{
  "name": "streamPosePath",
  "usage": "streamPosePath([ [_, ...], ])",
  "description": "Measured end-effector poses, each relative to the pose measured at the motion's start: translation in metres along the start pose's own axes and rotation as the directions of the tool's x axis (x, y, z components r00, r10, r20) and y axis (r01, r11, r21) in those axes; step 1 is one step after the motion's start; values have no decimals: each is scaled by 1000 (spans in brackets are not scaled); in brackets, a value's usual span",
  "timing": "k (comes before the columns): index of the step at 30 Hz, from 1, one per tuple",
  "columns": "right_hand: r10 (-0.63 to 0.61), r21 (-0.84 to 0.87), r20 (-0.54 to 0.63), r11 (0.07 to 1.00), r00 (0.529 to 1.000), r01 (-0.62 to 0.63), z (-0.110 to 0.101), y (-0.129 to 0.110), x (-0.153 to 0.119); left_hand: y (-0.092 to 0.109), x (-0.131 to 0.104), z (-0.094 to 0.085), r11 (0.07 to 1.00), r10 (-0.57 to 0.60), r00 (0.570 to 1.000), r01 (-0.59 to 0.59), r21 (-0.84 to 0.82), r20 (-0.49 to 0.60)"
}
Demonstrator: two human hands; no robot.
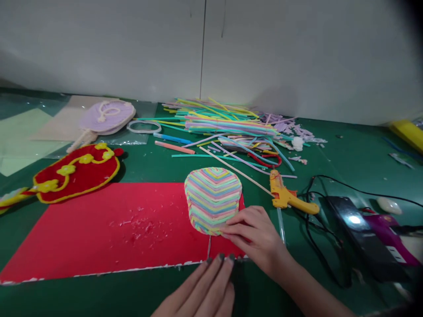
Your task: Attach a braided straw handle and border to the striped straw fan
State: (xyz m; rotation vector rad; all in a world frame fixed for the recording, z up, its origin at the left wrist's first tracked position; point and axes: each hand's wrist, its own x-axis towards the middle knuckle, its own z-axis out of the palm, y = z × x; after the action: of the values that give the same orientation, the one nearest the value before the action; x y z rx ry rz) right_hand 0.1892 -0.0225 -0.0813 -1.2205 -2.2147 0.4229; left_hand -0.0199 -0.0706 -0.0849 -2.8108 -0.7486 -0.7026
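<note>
A round fan panel (pixel 213 198) of pastel pipe cleaners in V-shaped stripes lies on a red sheet (pixel 89 229). A thin wire stem (pixel 209 247) sticks out from its bottom edge. At the panel's lower right edge, my right hand (pixel 256 235) pinches the rim between thumb and fingers. My left hand (pixel 205 288) is open below the stem, its fingers stretched out together over the sheet's front edge; its fingertips are close to the stem, and I cannot tell whether they touch it.
A yellow glue gun (pixel 287 196) and black phone (pixel 360 233) are at right, among cables. Behind lie a heap of pipe cleaners (pixel 224 119), red-handled scissors (pixel 266 160) and a wooden stick (pixel 236 171). A red fan (pixel 79 171) and lilac fan (pixel 107 115) lie left.
</note>
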Motion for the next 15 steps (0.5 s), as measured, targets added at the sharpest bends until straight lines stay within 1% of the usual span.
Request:
streamPosePath([
  [2, 14, -8, 15, 1000, 1000, -14, 0, 0, 0, 0, 1, 3, 996, -83, 996, 83, 42, -17],
  [3, 30, -9, 14, 1000, 999, -30, 1, 0, 0, -1, 1, 4, 993, -99, 995, 99, 59, -1],
  [6, 88, 5, -22, 996, 996, -88, 3, 0, -1, -4, 2, 5, 989, -112, 991, 105, 103, 67],
  [9, 110, 14, -43, 994, 993, -109, 5, 1, -3, -7, 2, 6, 986, -129, 985, 116, 118, 111],
  [15, 103, 3, -6, 995, 995, -103, 5, 3, -4, -6, 2, 4, 989, -107, 986, 93, 116, 125],
])
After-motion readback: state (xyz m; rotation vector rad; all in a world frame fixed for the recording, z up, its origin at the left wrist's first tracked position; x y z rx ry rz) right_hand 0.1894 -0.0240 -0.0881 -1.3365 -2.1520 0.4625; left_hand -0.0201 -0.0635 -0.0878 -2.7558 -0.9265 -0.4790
